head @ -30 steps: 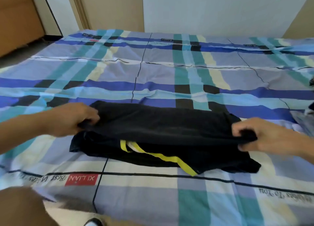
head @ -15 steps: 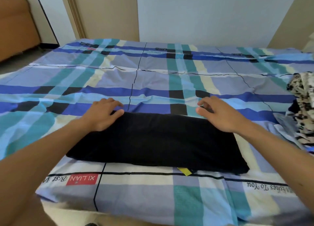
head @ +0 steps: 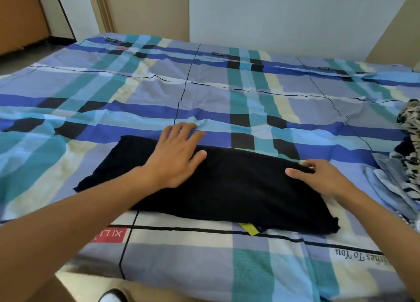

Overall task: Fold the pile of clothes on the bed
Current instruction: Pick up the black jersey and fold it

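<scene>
Plaid blue, teal and cream bed sheet point(head: 227, 92) below a pale wall point(head: 272, 17). Lying flat close to the near edge: folded black garment point(head: 238, 192), yellow strip point(head: 250, 229) poking out beneath. Left hand point(head: 175, 158) flat on its far left part, fingers spread, grip released. Right hand point(head: 322, 179) at its far right edge, grip pinching fabric between thumb and curled fingers. Far right: unfolded clothes pile point(head: 391, 183), leopard-print piece point(head: 411, 124) on top.
</scene>
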Available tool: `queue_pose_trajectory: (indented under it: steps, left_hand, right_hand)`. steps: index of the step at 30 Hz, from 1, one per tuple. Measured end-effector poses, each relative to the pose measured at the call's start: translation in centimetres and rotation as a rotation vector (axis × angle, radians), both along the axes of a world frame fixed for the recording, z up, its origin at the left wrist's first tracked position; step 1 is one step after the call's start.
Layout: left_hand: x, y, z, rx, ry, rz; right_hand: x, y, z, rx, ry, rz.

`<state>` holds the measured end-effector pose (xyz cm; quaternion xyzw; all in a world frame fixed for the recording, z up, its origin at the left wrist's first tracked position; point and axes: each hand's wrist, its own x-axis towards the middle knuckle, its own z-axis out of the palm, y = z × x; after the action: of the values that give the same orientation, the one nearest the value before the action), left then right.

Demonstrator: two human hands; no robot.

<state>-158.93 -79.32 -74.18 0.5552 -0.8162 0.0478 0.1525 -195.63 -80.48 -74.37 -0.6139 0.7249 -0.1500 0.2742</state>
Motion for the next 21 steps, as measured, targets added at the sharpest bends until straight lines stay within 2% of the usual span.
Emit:
queue_pose_trajectory:
  steps: [3, 5, 7, 11, 14, 16, 21]
  left_hand:
    - [-4.8, 2.9, -1.0, 0.165, -0.003, -0.125]
    - [-6.1, 3.7, -3.0, 0.316, -0.102, -0.124]
    - [-6.2, 3.7, -4.2, 0.378, -0.188, -0.118]
    - [-6.3, 3.5, -4.2, 0.41, -0.215, -0.115]
    - [-6.5, 3.3, -2.8, 0.52, -0.179, -0.104]
    - [-6.7, 3.0, -0.6, 0.647, 0.032, -0.088]
    - [-5.8, 3.0, 6.0, 0.784, 0.968, -0.005]
  right_hand:
    - [-1.2, 1.8, 0.8, 0.131, -0.306, -0.083]
    - [-1.3, 3.4, 1.3, 0.245, -0.521, -0.095]
    - [-0.7, 4.7, 1.8, 0.321, -0.659, -0.073]
    - [0.2, 6.4, 2.1, 0.337, -0.807, -0.079]
    - [1.1, 6.5, 3.5, 0.278, -0.824, -0.109]
    - [2.2, 6.1, 5.3, 0.223, -0.792, -0.107]
    - [7.5, 4.3, 10.9, 0.045, -0.678, 0.04]
